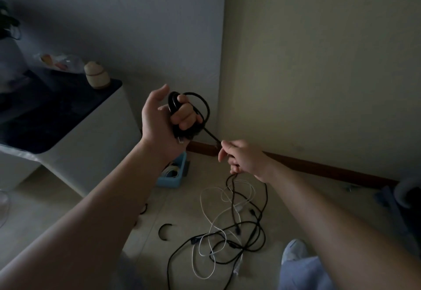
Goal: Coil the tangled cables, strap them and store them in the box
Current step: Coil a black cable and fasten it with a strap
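Several loops of black cable [172,103] sat in my left hand [159,121], fingers curled round them, while my right hand [243,159] pinched its run above the floor tangle [227,228]. My left forearm [114,187] hid much of the blue box [169,183]; its contents were too dim to make out.

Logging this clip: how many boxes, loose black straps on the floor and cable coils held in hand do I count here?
Blue box: 1
Loose black straps on the floor: 2 plain; a dark bit beside them is unclear
Black coil held in the left hand, its free run pinched by the right hand: 1
Total: 4
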`<state>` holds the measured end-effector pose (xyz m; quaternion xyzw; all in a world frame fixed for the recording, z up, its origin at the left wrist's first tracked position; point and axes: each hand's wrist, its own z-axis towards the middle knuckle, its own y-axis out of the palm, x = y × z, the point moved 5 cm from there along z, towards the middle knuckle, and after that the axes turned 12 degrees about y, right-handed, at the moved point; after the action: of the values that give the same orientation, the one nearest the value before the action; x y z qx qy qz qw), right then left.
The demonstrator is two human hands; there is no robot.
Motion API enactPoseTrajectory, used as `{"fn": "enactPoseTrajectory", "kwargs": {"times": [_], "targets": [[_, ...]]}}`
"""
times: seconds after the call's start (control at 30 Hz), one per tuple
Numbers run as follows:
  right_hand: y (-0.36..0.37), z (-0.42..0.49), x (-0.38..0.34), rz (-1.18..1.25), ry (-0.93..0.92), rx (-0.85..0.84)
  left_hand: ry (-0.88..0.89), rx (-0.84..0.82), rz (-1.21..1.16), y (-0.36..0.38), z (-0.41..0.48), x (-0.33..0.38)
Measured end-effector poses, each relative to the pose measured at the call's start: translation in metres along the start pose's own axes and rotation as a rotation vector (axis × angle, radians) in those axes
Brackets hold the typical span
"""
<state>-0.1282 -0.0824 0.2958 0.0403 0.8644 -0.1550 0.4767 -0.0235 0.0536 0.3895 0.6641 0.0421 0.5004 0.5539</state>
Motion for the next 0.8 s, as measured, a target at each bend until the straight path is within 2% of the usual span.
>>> {"fn": "enactPoseTrajectory", "kwargs": {"times": [0.1,0.3,0.47,0.67,0.8], "targets": [[0.009,-0.003,-0.002,-0.019,0.02,-0.034,0.073,0.08,0.055,-0.006,0.003,0.004],[0.03,-0.016,-0.017,-0.088,-0.082,-0.104,0.218,0.168,0.121,-0.01,0.011,0.011],[0.045,-0.029,-0.026,-0.133,-0.181,-0.174,0.36,0.142,0.361,-0.021,0.02,0.02],[0.037,-0.043,-0.048,-0.088,-0.364,-0.042,0.22,0.027,0.924,-0.044,0.016,0.002],[0.02,-0.05,-0.063,-0.069,-0.499,0.087,0.056,-0.224,1.341,-0.041,0.002,-0.019]]}}
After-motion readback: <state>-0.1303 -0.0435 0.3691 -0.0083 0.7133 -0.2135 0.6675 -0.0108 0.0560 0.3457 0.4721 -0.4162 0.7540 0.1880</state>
